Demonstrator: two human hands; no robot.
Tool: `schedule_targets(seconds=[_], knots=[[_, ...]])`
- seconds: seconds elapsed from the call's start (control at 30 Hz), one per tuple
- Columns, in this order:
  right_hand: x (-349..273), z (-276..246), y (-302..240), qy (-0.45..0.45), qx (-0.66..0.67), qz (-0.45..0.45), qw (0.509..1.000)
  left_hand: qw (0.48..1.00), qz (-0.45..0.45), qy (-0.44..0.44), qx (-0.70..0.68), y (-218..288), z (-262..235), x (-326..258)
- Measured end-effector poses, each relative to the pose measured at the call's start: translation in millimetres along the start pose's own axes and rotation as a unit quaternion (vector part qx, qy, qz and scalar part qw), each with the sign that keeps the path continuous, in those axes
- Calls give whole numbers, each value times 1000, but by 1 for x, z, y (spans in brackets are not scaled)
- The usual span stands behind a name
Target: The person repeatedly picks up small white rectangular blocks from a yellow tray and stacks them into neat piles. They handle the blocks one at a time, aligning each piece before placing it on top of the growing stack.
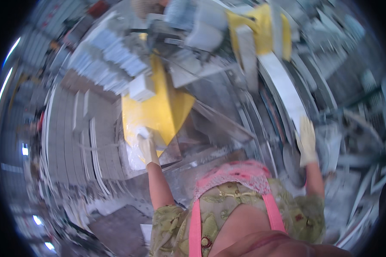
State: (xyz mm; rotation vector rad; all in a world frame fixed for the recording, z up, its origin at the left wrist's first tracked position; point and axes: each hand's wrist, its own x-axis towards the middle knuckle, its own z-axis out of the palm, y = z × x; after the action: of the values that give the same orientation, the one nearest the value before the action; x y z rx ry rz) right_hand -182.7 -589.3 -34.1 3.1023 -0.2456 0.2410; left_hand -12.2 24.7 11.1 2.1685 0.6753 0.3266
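Note:
My left hand (147,150), in a pale glove, is closed at the near end of a small white block (143,131); motion blur softens the fingers. That block rests on a bright yellow sheet (158,112). A second white block (141,88) sits farther up the same sheet. Off to the right, my gloved right hand (306,139) lies with stretched fingers against the near end of a long white strip (283,81). The strip runs away from me along a narrow machine bed (261,107).
Grey slabs (62,128) are stacked at the left. Behind the yellow sheet are piles of white pieces (109,55). More yellow sheeting (261,32) drapes over the machine at the far right. A dark rounded plate (292,165) is beside my right wrist.

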Motion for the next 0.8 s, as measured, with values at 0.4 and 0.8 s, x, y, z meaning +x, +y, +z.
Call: schedule_targets(seconds=[0.4, 0.8], knots=[[55, -21, -22, -57, -91, -94, 990, 997, -40, 32, 50, 18, -5, -15], [89, -15, -13, -84, -56, -75, 992, 997, -62, 2, 43, 13, -3, -11]])
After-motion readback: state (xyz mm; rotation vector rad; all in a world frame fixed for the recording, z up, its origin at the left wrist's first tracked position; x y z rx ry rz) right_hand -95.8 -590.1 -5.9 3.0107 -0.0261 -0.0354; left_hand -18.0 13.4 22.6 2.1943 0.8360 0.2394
